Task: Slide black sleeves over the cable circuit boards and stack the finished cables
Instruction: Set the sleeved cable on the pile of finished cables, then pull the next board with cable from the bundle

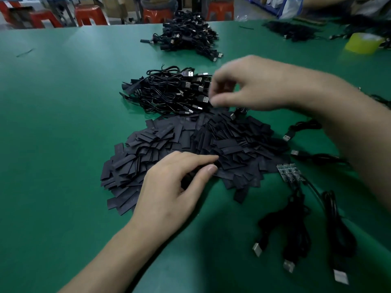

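A wide heap of flat black sleeves (232,140) lies in the middle of the green table (53,123). My left hand (175,182) rests on its near edge, thumb and forefinger pinched on a black sleeve. Behind the heap is a stack of sleeved cables (169,92) with USB plugs. My right hand (243,85) hovers blurred over that stack's right side, fingertips pointing down at the cables; whether it holds one is unclear. A bare circuit board (288,172) with its cable lies at the heap's right edge.
Loose black cables with USB plugs (296,229) lie at the near right. Another cable pile (188,34) sits farther back. A yellow tape roll (362,43) stands at the far right. Red stools (91,15) are beyond the table's far edge.
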Action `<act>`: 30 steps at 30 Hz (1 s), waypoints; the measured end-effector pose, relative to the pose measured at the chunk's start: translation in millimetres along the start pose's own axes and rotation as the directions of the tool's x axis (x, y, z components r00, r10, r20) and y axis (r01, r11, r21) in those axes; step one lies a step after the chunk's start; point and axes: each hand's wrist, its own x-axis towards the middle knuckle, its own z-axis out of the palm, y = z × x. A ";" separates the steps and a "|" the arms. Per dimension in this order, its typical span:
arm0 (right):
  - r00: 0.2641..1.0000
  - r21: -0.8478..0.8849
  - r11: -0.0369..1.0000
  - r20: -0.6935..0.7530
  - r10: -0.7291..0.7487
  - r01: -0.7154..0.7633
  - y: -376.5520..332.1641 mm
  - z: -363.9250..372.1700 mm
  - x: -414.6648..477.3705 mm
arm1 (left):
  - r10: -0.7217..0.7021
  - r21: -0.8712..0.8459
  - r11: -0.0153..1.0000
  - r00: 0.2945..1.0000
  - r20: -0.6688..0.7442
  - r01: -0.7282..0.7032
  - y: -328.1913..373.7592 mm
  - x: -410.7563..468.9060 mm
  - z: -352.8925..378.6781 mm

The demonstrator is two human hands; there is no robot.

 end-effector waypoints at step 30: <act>0.962 0.865 0.501 -0.103 0.253 -0.039 -18.4 103.2 -105.4 | 0.005 -0.197 0.980 0.992 0.126 0.020 11.8 -2.5 -0.2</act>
